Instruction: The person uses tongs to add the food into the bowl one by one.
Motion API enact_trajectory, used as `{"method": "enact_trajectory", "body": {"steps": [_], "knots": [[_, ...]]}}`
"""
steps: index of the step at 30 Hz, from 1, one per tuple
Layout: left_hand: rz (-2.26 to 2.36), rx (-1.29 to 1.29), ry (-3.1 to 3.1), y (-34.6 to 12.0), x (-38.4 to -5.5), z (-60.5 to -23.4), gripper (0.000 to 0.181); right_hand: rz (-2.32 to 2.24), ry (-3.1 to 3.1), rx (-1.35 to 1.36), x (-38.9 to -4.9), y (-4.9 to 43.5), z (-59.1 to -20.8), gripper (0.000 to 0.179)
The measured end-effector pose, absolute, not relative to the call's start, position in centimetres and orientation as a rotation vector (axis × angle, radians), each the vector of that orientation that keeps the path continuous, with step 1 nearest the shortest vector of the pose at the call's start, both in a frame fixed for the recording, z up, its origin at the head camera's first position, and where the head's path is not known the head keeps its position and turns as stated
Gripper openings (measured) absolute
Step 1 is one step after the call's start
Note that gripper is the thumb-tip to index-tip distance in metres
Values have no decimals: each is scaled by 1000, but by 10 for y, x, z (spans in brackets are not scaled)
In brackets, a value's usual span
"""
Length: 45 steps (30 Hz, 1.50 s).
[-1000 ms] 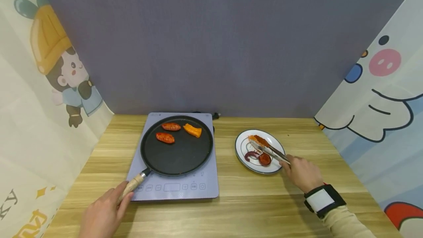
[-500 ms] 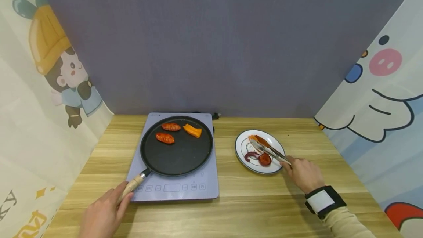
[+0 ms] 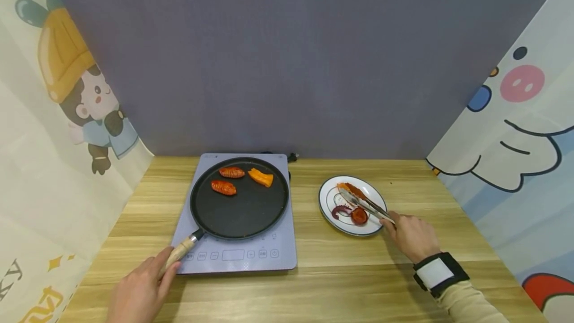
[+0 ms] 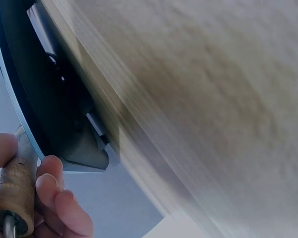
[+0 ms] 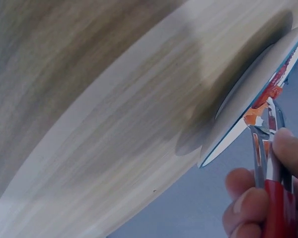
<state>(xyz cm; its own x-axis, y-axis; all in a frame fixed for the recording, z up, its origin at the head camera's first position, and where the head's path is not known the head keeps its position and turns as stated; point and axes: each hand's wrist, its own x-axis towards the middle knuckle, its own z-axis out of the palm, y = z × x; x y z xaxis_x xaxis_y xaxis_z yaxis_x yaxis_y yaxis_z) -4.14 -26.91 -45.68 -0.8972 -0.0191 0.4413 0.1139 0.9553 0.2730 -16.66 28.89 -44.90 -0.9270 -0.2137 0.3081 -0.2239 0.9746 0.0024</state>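
My left hand (image 3: pixel 141 283) grips the wooden handle (image 3: pixel 179 253) of a flat black frying pan (image 3: pixel 242 208). Two scored reddish food pieces, one behind (image 3: pixel 231 172) and one in front (image 3: pixel 223 187), lie in the pan beside an orange piece (image 3: pixel 260 177). At the right, my right hand (image 3: pixel 412 236) holds metal tongs (image 3: pixel 367 207) with red grips, seen in the right wrist view. Their tips reach over a white plate (image 3: pixel 329 213) to an orange-brown food piece (image 3: pixel 354 191); whether they clamp it I cannot tell. A dark red octopus tentacle (image 3: pixel 342 211) and a round red piece (image 3: pixel 359 216) lie nearby.
The pan sits on a pale induction cooker (image 3: pixel 233 262) with touch buttons along its front. A black plug (image 3: pixel 293 157) lies behind it on the wooden table (image 3: pixel 332 283). A grey panel (image 3: pixel 287 64) rises at the back, with printed sheets on both sides.
Over the last second the tongs and my right hand have shifted only very slightly at the plate. My left hand, the pan and the food in it stay in place.
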Motion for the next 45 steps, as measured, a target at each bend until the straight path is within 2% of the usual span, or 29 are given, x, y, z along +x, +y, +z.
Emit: {"method": "enact_trajectory", "body": {"steps": [45], "knots": [[-408, -72, -2648, -269, -42, -458, 39, 30, -2762, 326, -166, 286, -439, 29]]}}
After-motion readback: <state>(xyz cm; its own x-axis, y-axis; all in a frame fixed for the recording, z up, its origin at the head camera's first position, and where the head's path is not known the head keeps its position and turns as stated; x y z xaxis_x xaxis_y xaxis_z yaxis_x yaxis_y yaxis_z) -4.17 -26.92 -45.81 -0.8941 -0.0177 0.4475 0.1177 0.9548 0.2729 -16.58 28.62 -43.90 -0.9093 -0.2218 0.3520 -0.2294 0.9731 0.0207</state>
